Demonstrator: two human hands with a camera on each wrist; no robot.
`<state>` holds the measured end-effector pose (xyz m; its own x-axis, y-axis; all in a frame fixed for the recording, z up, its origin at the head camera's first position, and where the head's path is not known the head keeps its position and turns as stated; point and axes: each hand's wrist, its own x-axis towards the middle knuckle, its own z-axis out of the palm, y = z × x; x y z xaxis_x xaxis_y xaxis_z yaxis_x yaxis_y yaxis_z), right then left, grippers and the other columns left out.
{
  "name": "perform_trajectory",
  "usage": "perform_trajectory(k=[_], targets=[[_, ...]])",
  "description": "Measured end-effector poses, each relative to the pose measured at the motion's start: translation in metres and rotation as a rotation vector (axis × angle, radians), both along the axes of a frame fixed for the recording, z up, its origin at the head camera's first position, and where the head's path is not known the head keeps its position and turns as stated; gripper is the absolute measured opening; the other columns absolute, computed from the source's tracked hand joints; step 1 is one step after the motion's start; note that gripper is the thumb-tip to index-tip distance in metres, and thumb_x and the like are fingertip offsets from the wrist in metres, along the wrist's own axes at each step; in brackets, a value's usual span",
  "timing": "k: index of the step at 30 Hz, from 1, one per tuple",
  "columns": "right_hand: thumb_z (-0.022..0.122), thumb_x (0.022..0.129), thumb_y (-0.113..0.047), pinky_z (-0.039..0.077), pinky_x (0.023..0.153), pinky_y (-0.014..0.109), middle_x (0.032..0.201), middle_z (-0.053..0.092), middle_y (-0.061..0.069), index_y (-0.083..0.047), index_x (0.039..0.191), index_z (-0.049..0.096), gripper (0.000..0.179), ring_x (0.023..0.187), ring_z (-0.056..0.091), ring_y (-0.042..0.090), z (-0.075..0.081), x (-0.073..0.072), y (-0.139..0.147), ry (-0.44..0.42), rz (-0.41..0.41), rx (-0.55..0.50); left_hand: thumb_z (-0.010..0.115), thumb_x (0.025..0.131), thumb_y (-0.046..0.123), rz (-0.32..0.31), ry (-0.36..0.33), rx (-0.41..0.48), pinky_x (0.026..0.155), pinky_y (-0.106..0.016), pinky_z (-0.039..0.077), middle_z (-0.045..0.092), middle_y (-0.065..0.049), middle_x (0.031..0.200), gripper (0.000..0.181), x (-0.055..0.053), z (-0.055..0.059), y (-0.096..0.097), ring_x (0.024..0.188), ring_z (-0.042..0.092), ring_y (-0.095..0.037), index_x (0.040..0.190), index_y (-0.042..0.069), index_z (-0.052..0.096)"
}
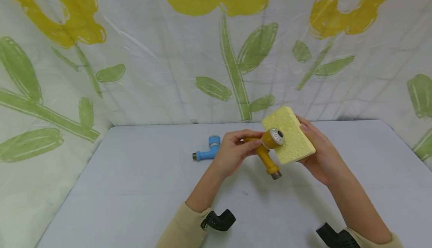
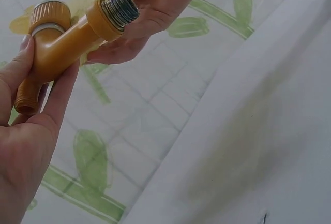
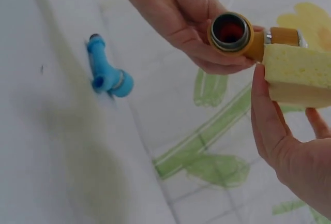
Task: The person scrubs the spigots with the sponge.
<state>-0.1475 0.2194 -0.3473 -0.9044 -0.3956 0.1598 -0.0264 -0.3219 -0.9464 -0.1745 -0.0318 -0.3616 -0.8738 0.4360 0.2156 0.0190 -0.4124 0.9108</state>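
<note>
Above the table, my left hand (image 1: 234,152) pinches a yellow-orange faucet (image 1: 264,158) by its spout, between thumb and fingers. Its metal-threaded inlet (image 2: 120,11) points down toward me, and its round knob (image 1: 272,138) has a silver cap. My right hand (image 1: 318,152) holds a pale yellow sponge (image 1: 293,139) from behind, by its edges. The sponge sits right at the knob; in the right wrist view, the sponge (image 3: 297,74) overlaps the knob's end. Behind the left hand, a blue faucet (image 1: 209,150) of the same shape lies on the table.
The white table (image 1: 135,188) ends at a back wall hung with a white sheet (image 1: 152,75) painted with yellow flowers and green leaves. A dark wrist mount (image 1: 221,220) sits at the left cuff, another (image 1: 337,236) at the right.
</note>
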Motion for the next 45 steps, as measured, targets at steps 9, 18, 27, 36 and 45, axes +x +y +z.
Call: perform_trajectory(k=[9, 18, 27, 36, 45], targets=[[0.029, 0.118, -0.024, 0.062, 0.08, 0.03, 0.125, 0.066, -0.002, -0.03, 0.157, 0.046, 0.044, 0.099, 0.069, 0.011, 0.002, 0.001, 0.008, 0.005, 0.062, 0.097, 0.054, 0.103, -0.014, -0.013, 0.03, 0.003, 0.085, -0.029, 0.065, 0.074, 0.002, 0.11, 0.026, -0.001, 0.003, -0.004, 0.091, 0.076, -0.013, 0.126, -0.027, 0.055], [0.029, 0.118, -0.024, 0.062, 0.081, 0.031, 0.133, 0.063, -0.002, -0.031, 0.158, 0.043, 0.043, 0.101, 0.068, 0.012, 0.003, 0.001, 0.011, -0.013, 0.054, 0.143, 0.057, 0.102, -0.012, 0.021, -0.01, -0.05, 0.089, -0.032, 0.064, 0.068, -0.001, 0.11, 0.034, 0.0, 0.004, 0.001, 0.089, 0.073, -0.011, 0.136, -0.019, 0.056], [0.035, 0.117, -0.021, 0.062, 0.077, 0.03, 0.129, 0.063, 0.001, -0.031, 0.154, 0.049, 0.041, 0.097, 0.067, 0.015, 0.003, 0.001, 0.013, 0.012, -0.026, 0.207, 0.065, 0.101, -0.007, 0.122, -0.131, -0.102, 0.092, -0.036, 0.064, 0.067, -0.002, 0.102, 0.032, 0.001, 0.009, 0.004, 0.087, 0.071, -0.011, 0.132, -0.012, 0.062], [0.035, 0.117, -0.017, 0.061, 0.078, 0.032, 0.129, 0.066, 0.001, -0.031, 0.151, 0.055, 0.043, 0.096, 0.069, 0.018, 0.006, 0.0, 0.023, 0.062, 0.043, 0.405, 0.067, 0.097, -0.012, 0.097, -0.061, -0.159, 0.091, -0.038, 0.064, 0.07, -0.008, 0.111, 0.036, -0.002, 0.009, -0.002, 0.085, 0.073, -0.01, 0.132, -0.013, 0.06], [0.04, 0.116, -0.028, 0.06, 0.076, 0.039, 0.126, 0.062, 0.01, -0.03, 0.153, 0.054, 0.04, 0.096, 0.065, 0.025, 0.018, -0.001, 0.038, -0.085, 0.145, 0.663, 0.072, 0.096, -0.007, 0.065, 0.03, -0.269, 0.085, -0.026, 0.06, 0.07, -0.023, 0.123, 0.037, -0.002, 0.008, -0.006, 0.092, 0.072, -0.011, 0.132, -0.006, 0.067]])
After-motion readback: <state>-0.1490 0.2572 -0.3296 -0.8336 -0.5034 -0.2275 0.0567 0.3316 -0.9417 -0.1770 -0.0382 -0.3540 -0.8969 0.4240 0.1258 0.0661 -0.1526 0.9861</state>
